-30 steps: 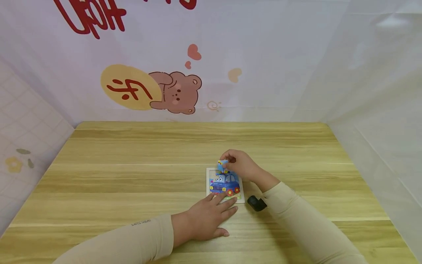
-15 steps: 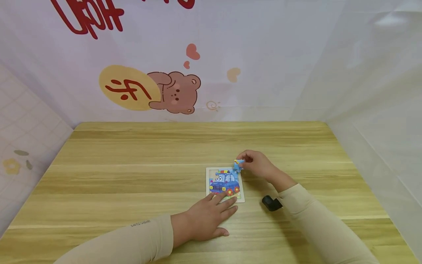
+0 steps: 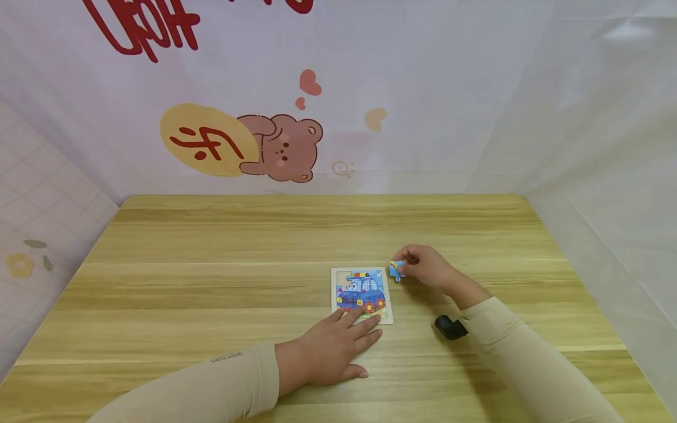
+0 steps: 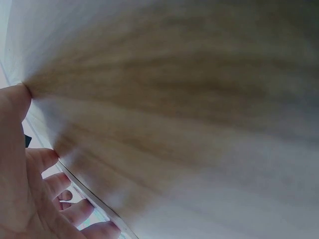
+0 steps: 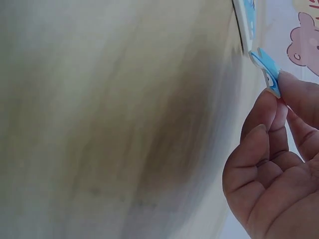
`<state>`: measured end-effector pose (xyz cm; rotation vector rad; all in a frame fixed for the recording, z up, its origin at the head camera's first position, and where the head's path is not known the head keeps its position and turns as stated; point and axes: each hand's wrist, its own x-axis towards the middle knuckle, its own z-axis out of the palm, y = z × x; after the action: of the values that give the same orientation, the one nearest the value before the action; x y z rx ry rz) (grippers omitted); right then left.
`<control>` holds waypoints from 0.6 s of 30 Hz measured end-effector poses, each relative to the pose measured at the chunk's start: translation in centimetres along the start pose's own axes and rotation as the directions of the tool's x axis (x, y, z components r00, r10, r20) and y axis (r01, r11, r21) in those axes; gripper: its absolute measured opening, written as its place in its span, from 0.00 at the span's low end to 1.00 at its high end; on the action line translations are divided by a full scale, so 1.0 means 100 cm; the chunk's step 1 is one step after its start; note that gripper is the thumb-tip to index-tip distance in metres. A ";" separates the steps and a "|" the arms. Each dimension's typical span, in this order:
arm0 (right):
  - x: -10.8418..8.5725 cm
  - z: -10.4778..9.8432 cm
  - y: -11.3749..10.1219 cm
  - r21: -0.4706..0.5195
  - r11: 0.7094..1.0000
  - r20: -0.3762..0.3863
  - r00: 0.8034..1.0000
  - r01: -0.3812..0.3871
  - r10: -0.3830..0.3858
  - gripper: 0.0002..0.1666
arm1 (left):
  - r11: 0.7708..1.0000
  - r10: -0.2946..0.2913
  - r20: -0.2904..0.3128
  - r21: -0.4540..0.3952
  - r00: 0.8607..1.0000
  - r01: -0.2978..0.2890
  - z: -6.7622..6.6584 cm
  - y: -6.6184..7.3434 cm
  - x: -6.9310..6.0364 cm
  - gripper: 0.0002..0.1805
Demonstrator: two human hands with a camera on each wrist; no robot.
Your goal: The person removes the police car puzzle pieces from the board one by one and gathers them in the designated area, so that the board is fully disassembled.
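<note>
Behind the work area, a white wall sheet (image 3: 439, 88) meets the far edge of the wood-grain table (image 3: 211, 258). On the table, broad stretches of wood grain extend from the work toward the left, right and far edges. Beige sleeves (image 3: 529, 358) cover both forearms, entering from the near side. The left hand (image 3: 335, 353) lies flat with fingers spread; its fingertips overlap the near edge of the puzzle board (image 3: 334, 288). The right hand (image 3: 429, 268) pinches one part between thumb and fingertips, the remaining fingers curled. The board lies flat near the table's middle, showing a blue car; a tan patch shows at its far-left inner corner. A black object (image 3: 448, 327) sits at the right cuff. The blue puzzle piece (image 3: 394, 269), in the right hand's grip, is just outside the board's far-right corner; contact with the table cannot be determined.
</note>
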<state>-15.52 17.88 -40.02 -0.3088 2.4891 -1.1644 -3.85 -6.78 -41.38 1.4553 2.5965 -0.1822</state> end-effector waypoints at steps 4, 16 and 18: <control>-0.001 -0.001 0.004 -0.014 1.000 0.007 1.000 0.006 -0.006 0.08 | 1.000 0.001 -0.016 0.009 1.000 -0.001 0.001 0.000 0.000 0.36; -0.002 0.000 0.011 -0.086 0.996 -0.003 1.000 0.010 -0.010 0.04 | 1.000 0.002 -0.035 0.021 0.999 -0.001 0.001 0.001 -0.001 0.36; -0.002 0.000 0.011 -0.100 0.995 -0.006 1.000 0.013 -0.014 0.04 | 1.000 0.001 -0.031 0.020 1.000 -0.001 0.001 0.001 -0.001 0.36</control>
<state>-15.34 18.62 -40.84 -0.3503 2.5593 -1.0497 -3.70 -6.81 -41.42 1.4780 2.6261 -0.1879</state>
